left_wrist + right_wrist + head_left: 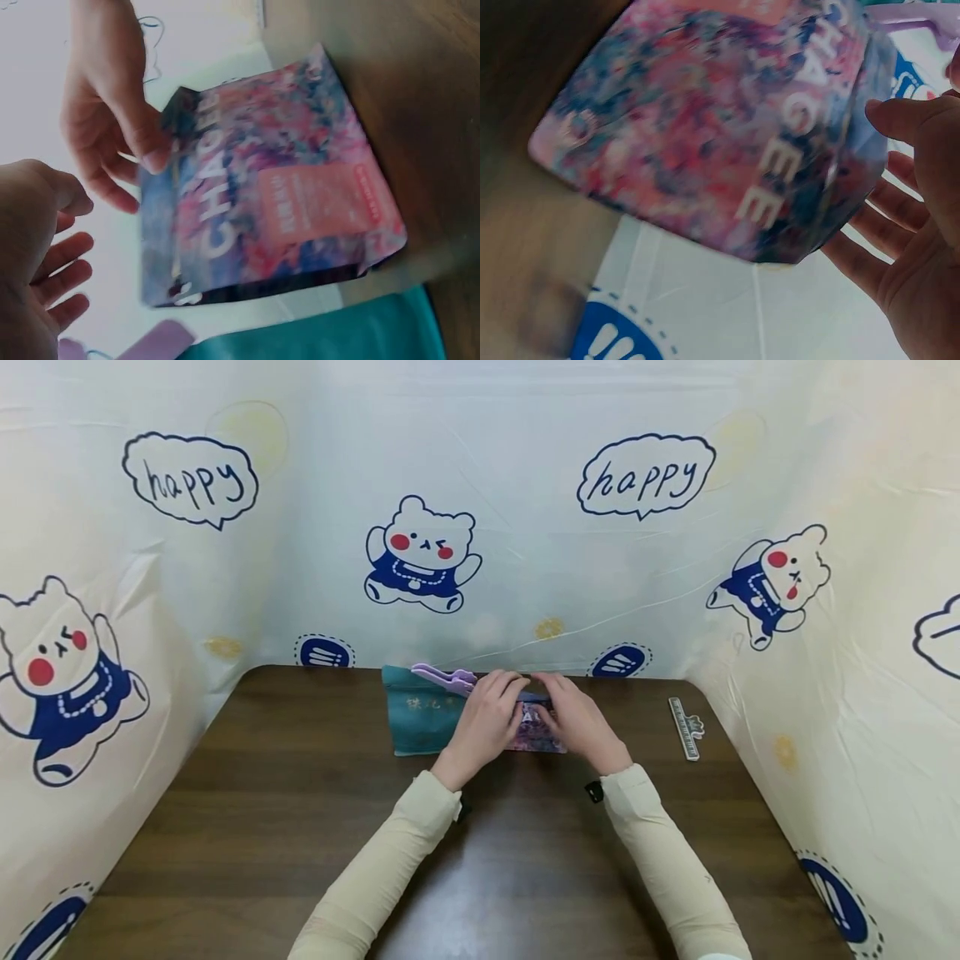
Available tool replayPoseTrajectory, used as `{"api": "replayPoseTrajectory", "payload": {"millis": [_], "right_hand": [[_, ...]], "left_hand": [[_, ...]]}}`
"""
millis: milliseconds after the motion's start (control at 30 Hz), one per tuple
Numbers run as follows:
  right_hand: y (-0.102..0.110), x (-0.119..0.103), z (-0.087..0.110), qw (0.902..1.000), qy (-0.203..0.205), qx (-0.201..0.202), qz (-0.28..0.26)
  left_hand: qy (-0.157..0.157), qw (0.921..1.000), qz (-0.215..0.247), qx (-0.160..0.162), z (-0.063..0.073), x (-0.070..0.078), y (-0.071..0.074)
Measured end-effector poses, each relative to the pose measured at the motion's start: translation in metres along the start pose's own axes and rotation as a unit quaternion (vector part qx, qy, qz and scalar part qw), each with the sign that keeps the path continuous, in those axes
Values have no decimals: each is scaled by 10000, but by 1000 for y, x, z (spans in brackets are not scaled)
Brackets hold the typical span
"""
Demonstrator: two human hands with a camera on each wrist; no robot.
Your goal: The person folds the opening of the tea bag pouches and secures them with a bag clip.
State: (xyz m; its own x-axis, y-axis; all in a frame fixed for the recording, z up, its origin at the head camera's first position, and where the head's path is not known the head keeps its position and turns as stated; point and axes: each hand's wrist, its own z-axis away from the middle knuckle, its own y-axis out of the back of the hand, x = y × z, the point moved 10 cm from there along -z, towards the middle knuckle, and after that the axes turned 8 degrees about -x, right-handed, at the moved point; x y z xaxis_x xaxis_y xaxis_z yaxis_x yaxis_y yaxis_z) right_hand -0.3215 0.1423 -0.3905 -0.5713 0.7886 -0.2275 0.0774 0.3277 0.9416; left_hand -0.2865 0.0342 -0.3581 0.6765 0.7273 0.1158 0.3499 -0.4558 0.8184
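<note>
Brown wood desk (285, 827), pale glare on top; white printed cloth (525, 410) walls along back, left, right edges.

Materials and finishes. We see a printed bag (274, 180) of smooth, flexible film, its surface softly sheened near the top seal. The teal bag (420, 714) looks smooth and closer to matt. We read the purple clip (444, 677) as smooth, hard plastic; the small pale clip (684, 731) is too small for us to tell plastic from metal. The table (247, 835) shows smooth, wood-grained satin, the curtain (525, 443) thin, creased sheeting, and the sleeves (378, 872) matt, wrinkled cloth.
</note>
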Motion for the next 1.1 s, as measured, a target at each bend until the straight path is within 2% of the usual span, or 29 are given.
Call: {"api": "replayPoseTrajectory", "payload": {"millis": [133, 300, 467, 700, 833, 1100], "right_hand": [[0, 6, 3, 10000, -33, 80, 7], [-3, 9, 6, 9998, 57, 184, 10], [-3, 13, 9, 9994, 117, 317, -36], [-5, 20, 11, 9996, 17, 279, -62], [-1, 20, 14, 9994, 16, 337, -91], [4, 20, 31, 9994, -61, 317, -97]], "left_hand": [[206, 9992, -115, -322, -4, -5, -18], [500, 9958, -298, -711, -3, -15, -36], [507, 9933, -390, -958, -3, -18, -48], [476, 9921, -330, -1114, -2, -17, -53], [438, 9930, -274, -1061, -4, -15, -52], [251, 9927, -239, -1158, 3, 5, -51]]}}
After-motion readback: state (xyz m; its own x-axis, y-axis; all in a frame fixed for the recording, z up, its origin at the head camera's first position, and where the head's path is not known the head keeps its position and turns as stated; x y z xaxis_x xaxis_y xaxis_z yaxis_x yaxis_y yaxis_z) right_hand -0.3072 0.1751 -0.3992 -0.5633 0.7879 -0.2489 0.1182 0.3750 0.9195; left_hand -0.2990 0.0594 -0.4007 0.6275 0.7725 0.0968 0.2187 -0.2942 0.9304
